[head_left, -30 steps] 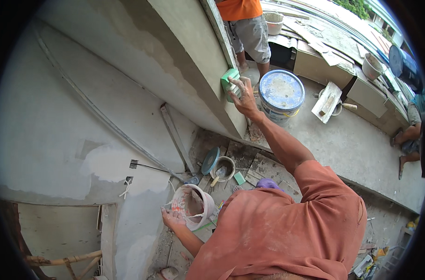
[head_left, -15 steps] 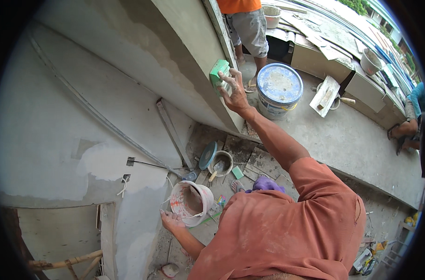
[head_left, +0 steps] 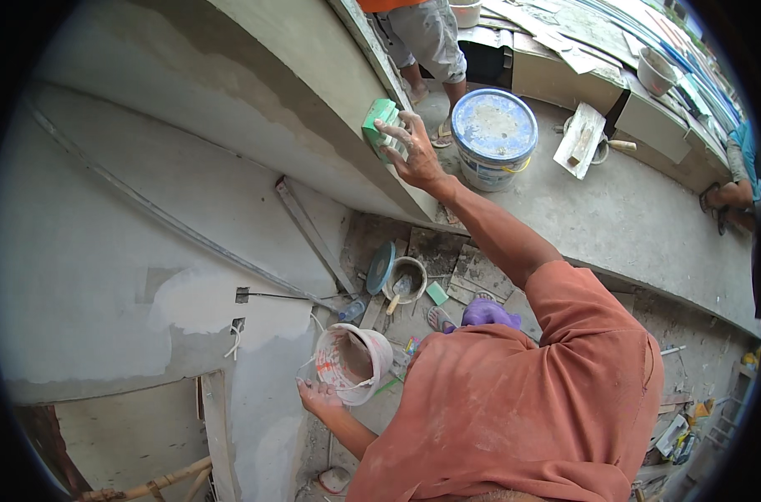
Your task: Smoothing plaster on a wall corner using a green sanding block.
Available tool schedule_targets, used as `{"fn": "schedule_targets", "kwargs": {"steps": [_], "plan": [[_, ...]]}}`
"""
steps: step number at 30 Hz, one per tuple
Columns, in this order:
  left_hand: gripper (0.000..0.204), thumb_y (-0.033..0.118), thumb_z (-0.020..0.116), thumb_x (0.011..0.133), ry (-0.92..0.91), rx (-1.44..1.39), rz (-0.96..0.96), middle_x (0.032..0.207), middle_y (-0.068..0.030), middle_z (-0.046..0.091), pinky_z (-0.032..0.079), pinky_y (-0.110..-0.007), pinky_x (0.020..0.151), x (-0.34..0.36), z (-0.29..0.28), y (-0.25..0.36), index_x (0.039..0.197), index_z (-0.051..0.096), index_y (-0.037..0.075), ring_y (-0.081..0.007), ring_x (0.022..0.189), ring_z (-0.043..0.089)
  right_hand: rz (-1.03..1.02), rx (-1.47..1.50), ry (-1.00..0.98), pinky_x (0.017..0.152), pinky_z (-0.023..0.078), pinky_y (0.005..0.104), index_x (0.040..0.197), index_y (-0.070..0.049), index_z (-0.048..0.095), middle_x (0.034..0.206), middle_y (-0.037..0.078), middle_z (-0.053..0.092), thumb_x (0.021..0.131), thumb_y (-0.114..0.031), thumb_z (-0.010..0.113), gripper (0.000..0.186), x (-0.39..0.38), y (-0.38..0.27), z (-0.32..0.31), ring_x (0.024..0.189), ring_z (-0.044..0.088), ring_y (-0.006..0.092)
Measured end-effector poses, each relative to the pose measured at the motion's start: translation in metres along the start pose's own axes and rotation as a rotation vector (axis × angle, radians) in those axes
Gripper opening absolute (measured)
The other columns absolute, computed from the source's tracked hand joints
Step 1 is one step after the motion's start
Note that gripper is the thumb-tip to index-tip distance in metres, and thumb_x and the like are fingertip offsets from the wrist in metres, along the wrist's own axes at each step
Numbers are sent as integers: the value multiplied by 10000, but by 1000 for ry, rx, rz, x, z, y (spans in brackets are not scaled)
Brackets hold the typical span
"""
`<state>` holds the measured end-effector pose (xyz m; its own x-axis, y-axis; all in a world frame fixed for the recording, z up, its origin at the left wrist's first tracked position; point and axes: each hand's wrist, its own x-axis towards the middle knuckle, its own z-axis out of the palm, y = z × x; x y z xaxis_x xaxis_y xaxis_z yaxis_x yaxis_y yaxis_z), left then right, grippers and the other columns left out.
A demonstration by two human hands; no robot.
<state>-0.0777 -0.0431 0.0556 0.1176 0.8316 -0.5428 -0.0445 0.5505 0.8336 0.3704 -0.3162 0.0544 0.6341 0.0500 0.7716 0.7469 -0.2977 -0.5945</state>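
My right hand (head_left: 418, 155) reaches up to the wall edge (head_left: 339, 100). Its spread fingers and thumb grip a green block (head_left: 380, 124), sponge- or float-like, pressed against that edge; its exact kind is unclear. Lower down, my left hand (head_left: 320, 396) is at the rim and handle of a white bucket (head_left: 379, 356), with its fingers partly hidden. The bucket is tilted, its mouth turned toward the wall on the left. Grey paste coats part of its inside, and reddish smears mark the wall of it.
A blue-lidded pail (head_left: 495, 130) stands on the raised ledge, close to a person's legs (head_left: 435, 50). Beyond it lies a dusty board (head_left: 579, 140). Below are a small bucket with a trowel (head_left: 406, 280) and another green block (head_left: 436, 293). A metal bar (head_left: 314, 234) leans on the wall.
The whole view has shifted slightly. My right hand stays with the green block at the wall edge, and my left hand stays at the bucket; neither has visibly let go.
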Motion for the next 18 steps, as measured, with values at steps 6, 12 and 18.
{"fn": "schedule_targets", "kwargs": {"steps": [6, 12, 18], "plan": [[344, 438, 596, 988, 4, -6, 17, 589, 55, 290, 221, -283, 431, 5, 9, 3, 821, 463, 168, -100, 439, 243, 150, 89, 46, 1052, 442, 451, 1400, -212, 606, 1347, 232, 449, 855, -67, 755, 583, 0, -14, -3, 1230, 516, 415], [367, 468, 663, 948, -87, 70, 25, 707, 39, 283, 209, -294, 531, 12, -9, 12, 875, 443, 183, -110, 556, 229, -10, 122, 90, 1034, 448, 455, 1374, -250, 635, 1330, 249, 467, 838, -69, 773, 581, 16, -27, 2, 1212, 532, 417], [355, 453, 653, 957, -43, 65, 36, 714, 34, 293, 221, -295, 519, -1, 8, 7, 891, 441, 175, -108, 555, 247, 200, -108, -93, 1013, 472, 481, 1405, -236, 607, 1337, 250, 463, 854, -63, 759, 597, -32, 12, -6, 1238, 518, 424]]}}
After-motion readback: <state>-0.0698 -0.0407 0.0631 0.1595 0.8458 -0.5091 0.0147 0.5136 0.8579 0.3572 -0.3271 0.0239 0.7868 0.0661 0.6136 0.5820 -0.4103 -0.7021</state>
